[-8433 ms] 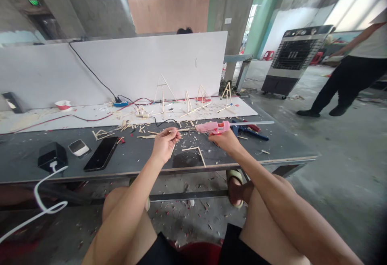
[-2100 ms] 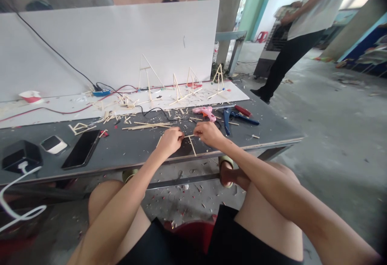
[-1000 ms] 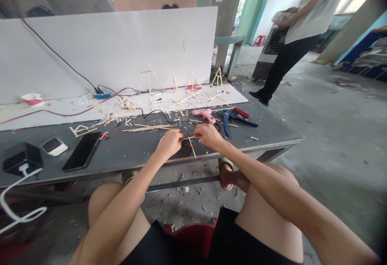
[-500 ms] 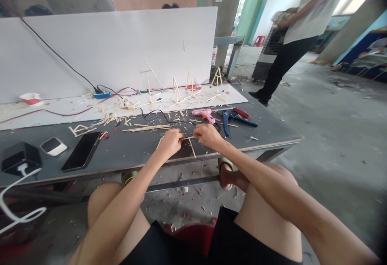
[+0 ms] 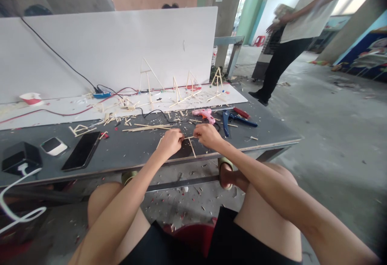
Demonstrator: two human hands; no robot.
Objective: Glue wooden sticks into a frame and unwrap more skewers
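My left hand and my right hand rest close together near the table's front edge. Both are closed, pinching a short, thin wooden stick that runs crosswise between them. From its middle a second wooden stick extends toward me, so the two form a T. Their far ends are hidden by my fingers. Just beyond my right hand lies a pink glue gun, with blue-handled cutters to its right. Long loose sticks lie beyond my left hand.
Several stick frames stand on a white board at the back. A phone, a white-topped device and a black adapter are at left. Stick scraps and cables cross the table. Another person stands at right.
My hands and the sticks hold the same position. In the background, the other person's arms and upper body have shifted.
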